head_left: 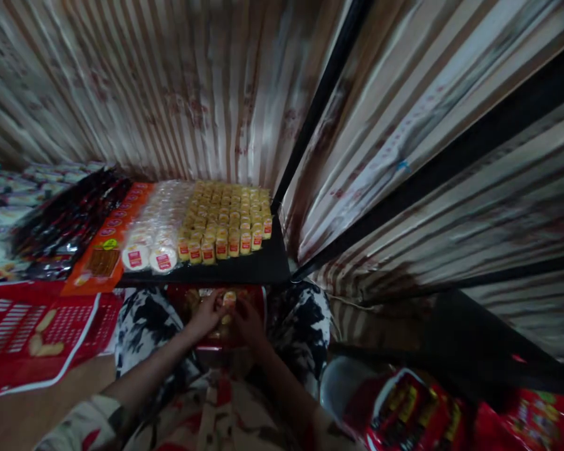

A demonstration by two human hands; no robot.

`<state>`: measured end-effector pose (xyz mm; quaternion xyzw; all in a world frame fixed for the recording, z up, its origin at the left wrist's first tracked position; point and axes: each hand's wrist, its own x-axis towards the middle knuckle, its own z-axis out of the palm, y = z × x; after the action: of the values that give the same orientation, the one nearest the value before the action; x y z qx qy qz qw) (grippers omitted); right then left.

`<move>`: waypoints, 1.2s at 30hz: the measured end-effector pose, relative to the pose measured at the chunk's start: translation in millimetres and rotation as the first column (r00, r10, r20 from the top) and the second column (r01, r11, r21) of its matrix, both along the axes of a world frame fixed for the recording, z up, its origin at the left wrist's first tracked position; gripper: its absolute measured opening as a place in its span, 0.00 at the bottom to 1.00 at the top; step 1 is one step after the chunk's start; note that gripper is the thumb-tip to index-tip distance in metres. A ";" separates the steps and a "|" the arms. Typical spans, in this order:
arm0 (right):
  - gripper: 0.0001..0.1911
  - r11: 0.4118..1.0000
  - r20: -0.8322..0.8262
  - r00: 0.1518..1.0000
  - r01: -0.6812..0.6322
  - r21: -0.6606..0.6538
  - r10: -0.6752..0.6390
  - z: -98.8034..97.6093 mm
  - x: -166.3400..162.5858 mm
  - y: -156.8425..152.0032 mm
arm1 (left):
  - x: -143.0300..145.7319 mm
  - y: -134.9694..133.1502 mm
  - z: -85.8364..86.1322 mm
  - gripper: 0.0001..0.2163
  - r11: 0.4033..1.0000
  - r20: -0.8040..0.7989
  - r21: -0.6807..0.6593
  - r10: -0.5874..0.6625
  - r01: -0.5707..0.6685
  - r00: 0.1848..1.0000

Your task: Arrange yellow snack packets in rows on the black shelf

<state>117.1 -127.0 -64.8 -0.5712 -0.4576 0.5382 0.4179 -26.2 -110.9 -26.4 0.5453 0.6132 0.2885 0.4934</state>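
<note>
My left hand (207, 315) and my right hand (247, 321) meet low in the middle, over a red container (190, 300) between my knees. Together they hold a small yellow packet (229, 299) with a red label. Just beyond them is a dark shelf (254, 266) carrying rows of the same yellow packets (225, 219). Left of those lie round white packets with red labels (153, 241).
Orange packs (108, 250) and dark packs (66, 225) fill the shelf's left side. A red crate (37, 332) sits at lower left. Striped metal walls rise behind and to the right. Red snack bags (413, 407) lie at lower right.
</note>
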 end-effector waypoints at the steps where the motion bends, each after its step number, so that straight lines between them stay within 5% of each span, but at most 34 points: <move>1: 0.20 1.000 0.008 1.000 -0.017 0.024 0.017 6.9 2.6 0.6 | 2.1 2.6 3.9 0.16 1.000 0.017 0.003 -0.022 0.022 1.000; 5: 0.19 0.990 0.073 0.997 -0.046 0.132 0.036 34.0 11.1 5.7 | 14.1 13.3 18.4 0.15 0.996 0.096 0.089 -0.035 0.027 0.995; 9: 0.22 0.956 0.292 0.942 0.079 0.282 -0.164 48.7 16.7 13.9 | 31.2 27.2 30.6 0.14 0.980 0.100 0.189 0.042 -0.060 0.994; 13: 0.19 0.872 0.483 0.820 0.038 0.487 -0.306 55.6 22.0 21.9 | 47.5 42.4 39.9 0.13 0.961 0.032 0.249 0.119 -0.123 0.992; 18: 0.18 0.873 0.620 0.719 -0.038 0.486 -0.314 65.2 27.3 31.1 | 60.1 53.6 44.7 0.12 0.932 -0.029 0.348 0.120 -0.102 0.992; 28: 0.19 0.887 0.391 0.843 0.195 0.417 -0.370 59.9 39.4 83.2 | 76.0 67.5 57.7 0.19 0.952 0.169 0.298 0.022 -0.072 0.985; 36: 0.18 0.816 0.405 0.748 0.309 0.488 -0.526 48.2 56.3 143.3 | 83.0 76.5 52.9 0.16 0.953 -0.044 0.303 0.021 -0.007 0.999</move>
<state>173.4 16.3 -16.6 -0.6893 -0.5081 0.1500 0.4942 56.8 -34.4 26.4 0.6166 0.5773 0.3695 0.3875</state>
